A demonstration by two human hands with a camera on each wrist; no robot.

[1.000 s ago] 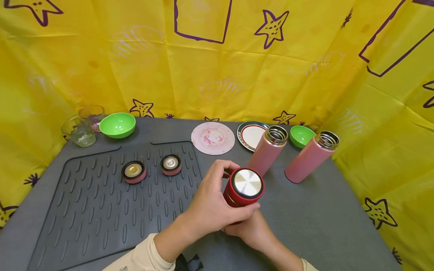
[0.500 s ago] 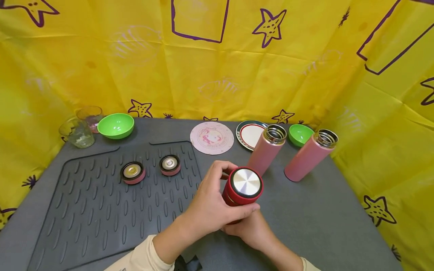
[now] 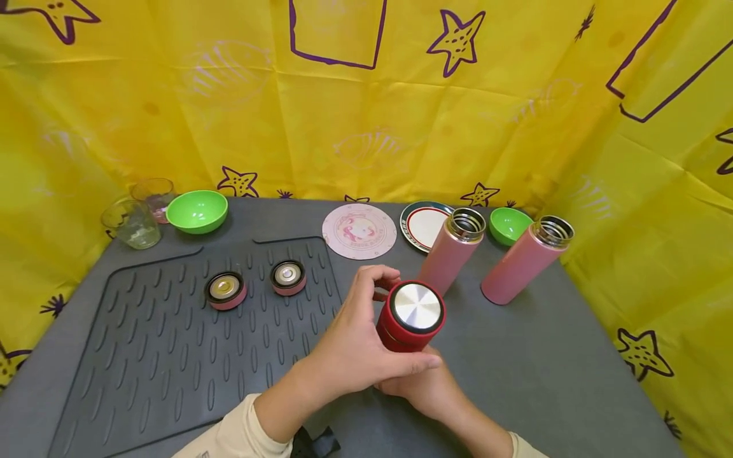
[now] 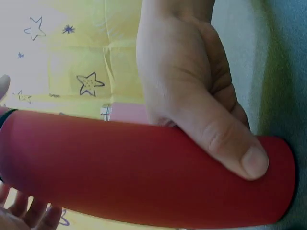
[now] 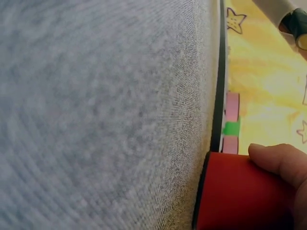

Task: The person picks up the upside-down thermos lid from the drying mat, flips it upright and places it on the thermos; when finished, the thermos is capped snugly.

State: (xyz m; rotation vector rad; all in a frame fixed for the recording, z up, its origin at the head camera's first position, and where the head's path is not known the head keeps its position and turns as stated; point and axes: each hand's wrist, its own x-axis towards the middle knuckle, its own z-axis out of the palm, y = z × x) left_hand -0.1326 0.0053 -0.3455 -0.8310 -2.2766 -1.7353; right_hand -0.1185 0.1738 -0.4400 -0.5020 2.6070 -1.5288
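A red thermos bottle (image 3: 403, 331) stands upright close in front of me, its cap topped by a brushed steel disc (image 3: 417, 307) in a black ring. My left hand (image 3: 361, 346) is loosely around the cap end; in the left wrist view its thumb stands off the bottle and the fingertips (image 4: 36, 211) are beside the far edge. My right hand (image 3: 424, 388) grips the bottle low down, thumb pressed along its side near the base, seen in the left wrist view (image 4: 187, 91) and on the red wall (image 5: 240, 191) in the right wrist view.
Two lidless pink bottles (image 3: 452, 254) (image 3: 527, 264) stand right of the red one. Two pink lids (image 3: 226, 291) (image 3: 288, 277) lie upturned on a ribbed grey mat (image 3: 172, 369). Behind are green bowls (image 3: 197, 212) (image 3: 509, 226), glasses (image 3: 134, 226), a plate (image 3: 425, 226) and a pink disc (image 3: 359, 231).
My left hand has loosened on the cap: its thumb has straightened and dropped away, and the upper fingers have lifted slightly. The right hand stays in place on the bottle.
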